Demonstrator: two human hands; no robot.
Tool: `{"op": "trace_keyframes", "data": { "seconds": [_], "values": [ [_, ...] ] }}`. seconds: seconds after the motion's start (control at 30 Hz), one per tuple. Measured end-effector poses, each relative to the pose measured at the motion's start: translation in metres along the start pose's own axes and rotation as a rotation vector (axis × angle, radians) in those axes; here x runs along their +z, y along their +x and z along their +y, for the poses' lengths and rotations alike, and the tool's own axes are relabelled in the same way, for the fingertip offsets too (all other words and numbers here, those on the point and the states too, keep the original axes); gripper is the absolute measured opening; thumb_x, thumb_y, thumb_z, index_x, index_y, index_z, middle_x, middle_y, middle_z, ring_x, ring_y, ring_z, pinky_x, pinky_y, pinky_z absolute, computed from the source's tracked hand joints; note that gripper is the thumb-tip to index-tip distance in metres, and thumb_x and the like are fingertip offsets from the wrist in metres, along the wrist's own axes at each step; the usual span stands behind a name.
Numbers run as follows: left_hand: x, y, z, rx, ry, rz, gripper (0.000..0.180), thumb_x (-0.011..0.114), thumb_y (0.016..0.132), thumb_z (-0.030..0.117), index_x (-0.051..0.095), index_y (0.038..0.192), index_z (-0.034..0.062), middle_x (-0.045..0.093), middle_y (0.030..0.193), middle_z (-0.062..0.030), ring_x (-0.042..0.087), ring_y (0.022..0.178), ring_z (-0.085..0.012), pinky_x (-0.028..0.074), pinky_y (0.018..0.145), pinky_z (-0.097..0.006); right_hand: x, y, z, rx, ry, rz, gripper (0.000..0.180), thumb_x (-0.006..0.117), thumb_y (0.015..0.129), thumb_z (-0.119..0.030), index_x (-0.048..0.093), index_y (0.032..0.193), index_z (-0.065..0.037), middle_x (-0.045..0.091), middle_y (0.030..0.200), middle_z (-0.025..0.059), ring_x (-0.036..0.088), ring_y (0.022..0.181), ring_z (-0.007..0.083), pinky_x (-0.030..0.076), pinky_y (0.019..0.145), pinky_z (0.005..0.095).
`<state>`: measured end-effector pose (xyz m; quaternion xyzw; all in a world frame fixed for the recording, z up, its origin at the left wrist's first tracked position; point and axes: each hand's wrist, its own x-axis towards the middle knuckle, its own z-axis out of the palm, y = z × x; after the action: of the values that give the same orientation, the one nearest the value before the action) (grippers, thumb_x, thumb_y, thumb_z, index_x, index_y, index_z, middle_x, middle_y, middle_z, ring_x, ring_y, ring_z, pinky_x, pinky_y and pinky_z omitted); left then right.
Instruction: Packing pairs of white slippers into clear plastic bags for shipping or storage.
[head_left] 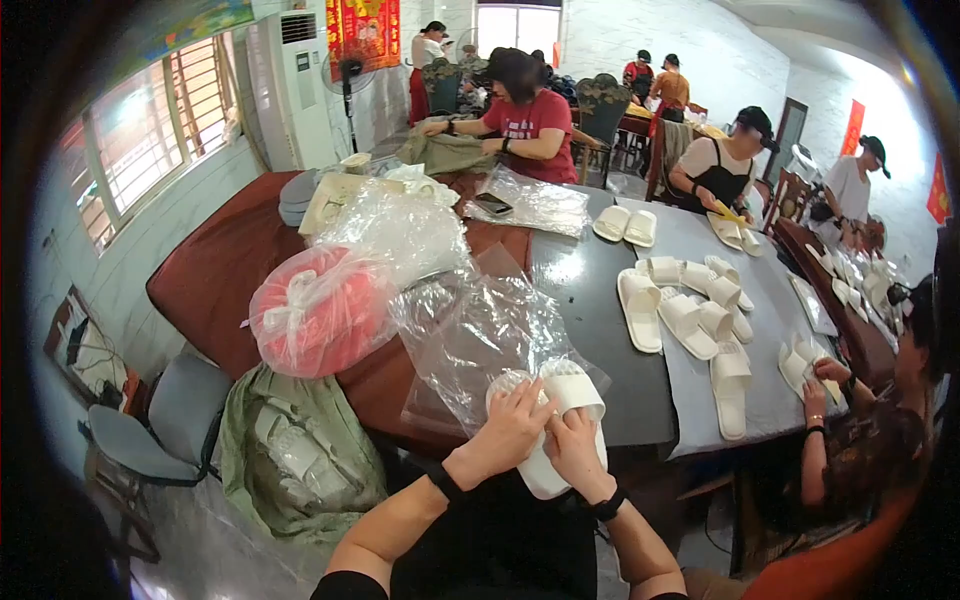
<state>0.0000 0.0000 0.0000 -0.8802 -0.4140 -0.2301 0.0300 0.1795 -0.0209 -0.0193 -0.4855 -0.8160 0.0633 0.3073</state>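
A pair of white slide slippers is in my hands at the near table edge, toes pointing away from me. Over the strap of the left slipper [540,475] lies my left hand [508,422], its fingers bent around it. My right hand [575,448] grips the right slipper [578,393], with fingertips tucked by the strap opening. A clear plastic bag [480,325] spreads on the table just beyond, and its near end lies around the slipper toes. How far the toes reach inside it is hard to make out.
Several white slippers [690,320] lie on the table to the right. Left stand a bagged pink bundle [320,305] and a pile of clear bags [395,235]. An open green sack [300,455] of wrapped slippers sits below. Co-workers [535,125] surround the table; one [860,440] is close right.
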Motion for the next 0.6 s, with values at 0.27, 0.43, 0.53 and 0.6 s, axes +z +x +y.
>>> {"op": "trace_keyframes", "data": {
  "seconds": [0.27,0.43,0.53,0.6],
  "values": [
    [0.008,0.008,-0.001,-0.265,-0.008,0.08,0.05,0.061,0.087,0.015,0.055,0.135,0.0031,0.065,0.114,-0.0112,0.054,0.115,-0.0281,0.031,0.097,-0.054,0.007,-0.003,-0.014,-0.104,-0.024,-0.089,0.024,0.064,0.078,-0.001,0.066,0.102,-0.003,0.055,0.1,0.0137,0.05,0.106,0.0354,0.039,0.089,0.0495],
    [0.013,0.011,-0.014,-0.246,0.051,0.129,0.025,0.062,0.083,0.013,0.067,0.107,0.0061,0.065,0.101,-0.0071,0.055,0.107,-0.0258,0.031,0.096,-0.052,0.009,-0.004,-0.023,-0.114,0.03,-0.136,0.026,0.064,0.078,-0.002,0.066,0.104,-0.001,0.056,0.101,0.0142,0.05,0.106,0.0348,0.038,0.09,0.0504],
    [0.004,0.012,-0.012,-0.201,0.058,0.137,0.016,0.063,0.081,0.012,0.069,0.095,0.0072,0.064,0.096,-0.0068,0.055,0.105,-0.0257,0.031,0.097,-0.053,0.013,-0.006,-0.021,-0.151,0.028,-0.106,0.025,0.064,0.078,-0.001,0.066,0.103,-0.001,0.056,0.101,0.0143,0.05,0.105,0.0347,0.038,0.09,0.0509],
    [0.0,0.011,-0.012,-0.176,0.054,0.144,0.013,0.062,0.083,0.012,0.07,0.093,0.0073,0.063,0.093,-0.0069,0.055,0.104,-0.0256,0.03,0.096,-0.052,0.015,-0.006,-0.021,-0.152,0.052,-0.126,0.024,0.064,0.078,0.0,0.066,0.102,-0.001,0.056,0.101,0.0148,0.05,0.107,0.0345,0.039,0.091,0.0498]
  ]
}}
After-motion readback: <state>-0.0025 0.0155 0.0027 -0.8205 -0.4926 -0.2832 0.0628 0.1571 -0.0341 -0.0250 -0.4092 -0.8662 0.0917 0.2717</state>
